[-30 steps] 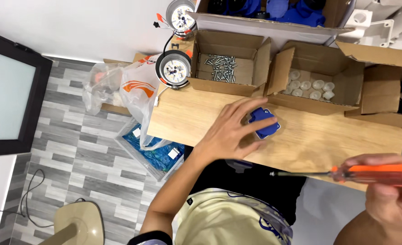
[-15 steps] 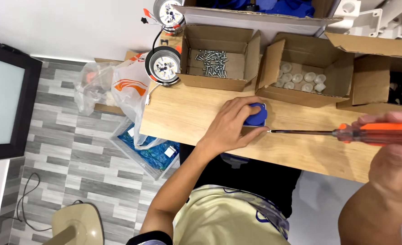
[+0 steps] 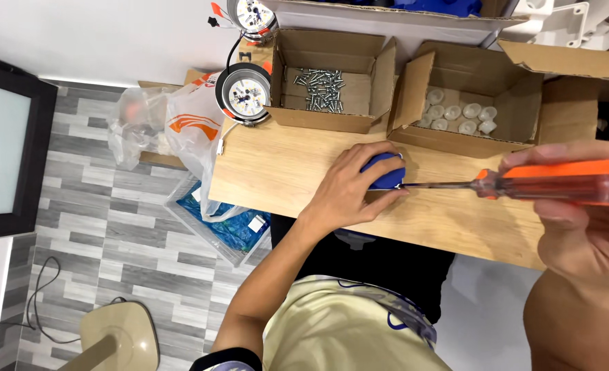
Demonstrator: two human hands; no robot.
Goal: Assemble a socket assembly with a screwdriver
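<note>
A small blue part (image 3: 385, 172) is being held down on the wooden bench top (image 3: 284, 172) by the left hand (image 3: 351, 189), whose fingers are being kept closed over it from the near side, so that most of the part is hidden. An orange-handled screwdriver (image 3: 559, 180) is being gripped in the closed right hand (image 3: 579, 227), and its shaft is being presented almost level, with the tip at the right edge of the blue part, just beside the left fingertips (image 3: 394, 196).

Risks being judged from this position:

1. Tip slip. Whether the tip is being seated in a screw head cannot be told, as the contact point is too small to see. If it is being seated poorly, the blade is likely to be driven off into the fingertips lying next to it.
2. Part rotation. The part is being restrained by hand pressure alone on a smooth surface; under turning force it may be twisted or pushed towards the bench edge.
3. Angle error. The handle is being held well away from the part, so a small wrist movement is being magnified at the tip.
4. Knocked stock. An open carton of screws (image 3: 322, 86) and an open carton of white caps (image 3: 459, 117) are being kept near, behind the work, and a round lamp unit (image 3: 244, 96) is resting at the left corner; a sudden slip could send the part against them.
</note>
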